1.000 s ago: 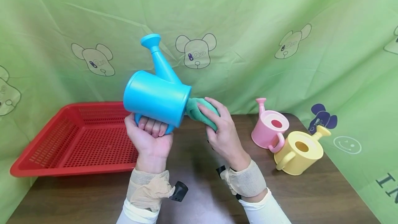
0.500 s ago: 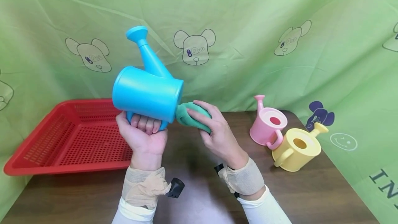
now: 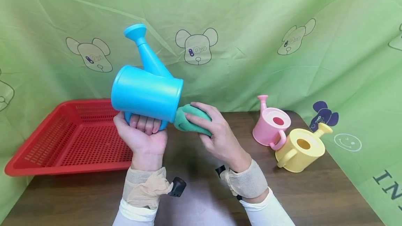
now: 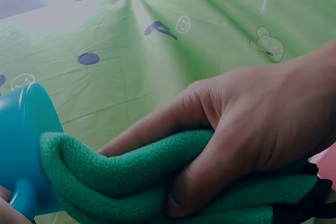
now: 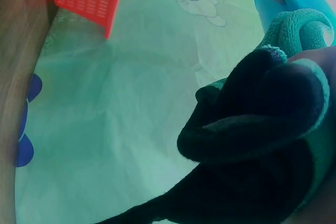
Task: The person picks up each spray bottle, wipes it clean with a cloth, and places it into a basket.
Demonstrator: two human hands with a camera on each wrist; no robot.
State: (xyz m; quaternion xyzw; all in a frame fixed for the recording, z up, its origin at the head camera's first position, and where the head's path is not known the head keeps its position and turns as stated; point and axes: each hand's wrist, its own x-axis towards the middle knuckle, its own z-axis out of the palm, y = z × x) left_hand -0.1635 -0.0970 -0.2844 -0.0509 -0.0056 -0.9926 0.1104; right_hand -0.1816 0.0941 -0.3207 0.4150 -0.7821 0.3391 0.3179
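A blue watering can (image 3: pixel 146 91) is held up above the table, tipped on its side, its spout pointing up and its top facing right. My left hand (image 3: pixel 146 140) grips its handle from below, fingers curled through it. In my right hand (image 3: pixel 220 135) is a bunched green cloth (image 3: pixel 190 119), held between thumb and fingers. The cloth's folded end is right at the top of the can, as the left wrist view also shows with the cloth (image 4: pixel 121 177) beside the can's rim (image 4: pixel 42 108). The can's opening is hidden in the head view.
A red perforated basket (image 3: pixel 34 170) stands on the left of the wooden table (image 3: pixel 201 198), partly behind the left hand. To the right are a pink watering can (image 3: pixel 267 132) and a yellow watering can (image 3: pixel 301 159), both upright and close together. A green printed curtain (image 3: pixel 238 44) hangs behind.
The blue watering can and both hands have shifted left in the head view, and the can's spout leans further left. The green cloth stays in the right hand at the can's top.
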